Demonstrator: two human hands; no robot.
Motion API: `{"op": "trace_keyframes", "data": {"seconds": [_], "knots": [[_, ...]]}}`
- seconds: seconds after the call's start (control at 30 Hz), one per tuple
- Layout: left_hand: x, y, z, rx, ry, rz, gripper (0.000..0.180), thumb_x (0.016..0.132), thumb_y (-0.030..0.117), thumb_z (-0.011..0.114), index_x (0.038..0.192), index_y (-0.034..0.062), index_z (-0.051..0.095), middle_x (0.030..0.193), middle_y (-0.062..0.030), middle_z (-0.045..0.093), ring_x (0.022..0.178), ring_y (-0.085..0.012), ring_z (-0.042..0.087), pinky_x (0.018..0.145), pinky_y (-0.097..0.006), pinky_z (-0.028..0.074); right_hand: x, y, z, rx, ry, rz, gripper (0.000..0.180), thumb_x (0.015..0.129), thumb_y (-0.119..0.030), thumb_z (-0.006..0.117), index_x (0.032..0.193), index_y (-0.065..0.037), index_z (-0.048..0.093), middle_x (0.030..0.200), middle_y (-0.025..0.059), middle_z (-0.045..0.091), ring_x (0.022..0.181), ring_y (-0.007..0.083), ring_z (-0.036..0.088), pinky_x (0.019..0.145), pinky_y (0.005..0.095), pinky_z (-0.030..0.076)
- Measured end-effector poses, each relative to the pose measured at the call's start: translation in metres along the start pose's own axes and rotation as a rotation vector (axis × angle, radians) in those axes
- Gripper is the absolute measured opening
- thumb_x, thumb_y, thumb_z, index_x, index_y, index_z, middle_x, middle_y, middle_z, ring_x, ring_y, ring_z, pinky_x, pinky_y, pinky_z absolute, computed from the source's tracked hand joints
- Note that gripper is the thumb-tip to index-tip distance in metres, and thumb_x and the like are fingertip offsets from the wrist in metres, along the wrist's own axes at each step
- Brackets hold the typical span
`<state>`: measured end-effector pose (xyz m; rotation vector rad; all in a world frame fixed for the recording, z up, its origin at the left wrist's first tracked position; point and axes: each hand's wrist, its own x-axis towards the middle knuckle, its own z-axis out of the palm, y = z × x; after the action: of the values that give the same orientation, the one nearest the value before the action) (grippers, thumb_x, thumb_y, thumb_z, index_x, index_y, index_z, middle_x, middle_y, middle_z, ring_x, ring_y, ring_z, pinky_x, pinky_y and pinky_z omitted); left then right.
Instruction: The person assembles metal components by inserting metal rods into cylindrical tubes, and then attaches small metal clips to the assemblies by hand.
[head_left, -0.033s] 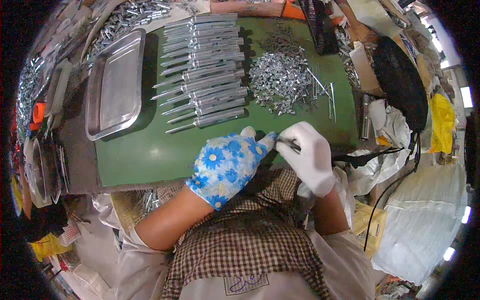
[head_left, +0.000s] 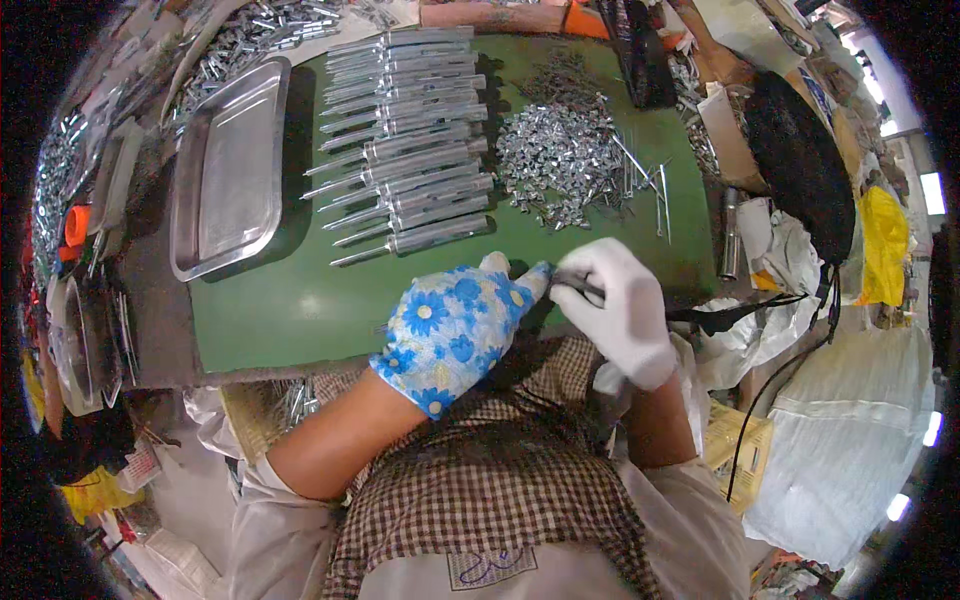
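My left hand (head_left: 455,325), in a white glove with blue flowers, is closed above the near edge of the green work mat (head_left: 290,320). What its fingers hold, if anything, is hidden. Against its fingertips, my right hand (head_left: 615,310) in a plain white glove pinches a small dark piece (head_left: 590,291), too covered to name. Beyond my hands lies a row of metal rods (head_left: 435,235) with thick barrels and thin pointed ends, stacked side by side. To their right is a heap of small silvery metal parts (head_left: 560,160).
An unfilled metal tray (head_left: 228,180) stands left of the rods. Dark thin pins (head_left: 565,80) lie behind the heap, and a few long thin rods (head_left: 664,205) to its right. A metal cylinder (head_left: 730,235) and a black cable (head_left: 780,370) are at the right.
My right hand has shifted very slightly, its wrist a little to the right. Both hands stay together at the fingertips, and the things on the mat look the same.
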<state>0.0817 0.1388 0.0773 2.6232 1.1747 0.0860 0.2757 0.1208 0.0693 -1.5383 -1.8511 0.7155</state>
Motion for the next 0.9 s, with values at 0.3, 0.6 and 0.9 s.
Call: {"op": "trace_keyframes", "data": {"seconds": [0.3,0.6,0.9], "knots": [[0.005,-0.002,0.005,0.016,0.087,0.053,0.035,0.084,0.017,0.053,0.118,0.0164,0.059,0.085,-0.0111,0.058,0.067,-0.0262,0.063,0.055,-0.038,0.05,0.029,0.001,0.028,1.658,0.296,0.103,0.047,0.096,-0.038,0.035,0.063,-0.008,0.046,0.051,-0.0033,0.029,0.043,0.009,0.026,0.039,0.0265,0.019],[0.012,0.005,-0.009,0.072,0.073,0.091,0.02,0.083,0.01,0.051,0.1,0.0071,0.06,0.082,-0.0112,0.059,0.065,-0.0242,0.063,0.053,-0.036,0.05,0.024,0.005,0.045,1.274,0.292,-0.093,0.032,0.089,-0.019,0.043,0.059,-0.006,0.043,0.051,-0.0019,0.03,0.045,0.007,0.026,0.043,0.0251,0.017],[0.007,0.005,0.01,0.024,0.224,0.04,0.013,0.085,0.018,0.054,0.092,0.0088,0.058,0.079,-0.0077,0.06,0.066,-0.0252,0.064,0.054,-0.037,0.051,0.023,0.011,0.035,1.725,0.223,0.016,0.045,0.096,-0.034,0.037,0.059,-0.008,0.043,0.049,-0.0042,0.023,0.043,0.0087,0.025,0.042,0.0269,0.017]]}}
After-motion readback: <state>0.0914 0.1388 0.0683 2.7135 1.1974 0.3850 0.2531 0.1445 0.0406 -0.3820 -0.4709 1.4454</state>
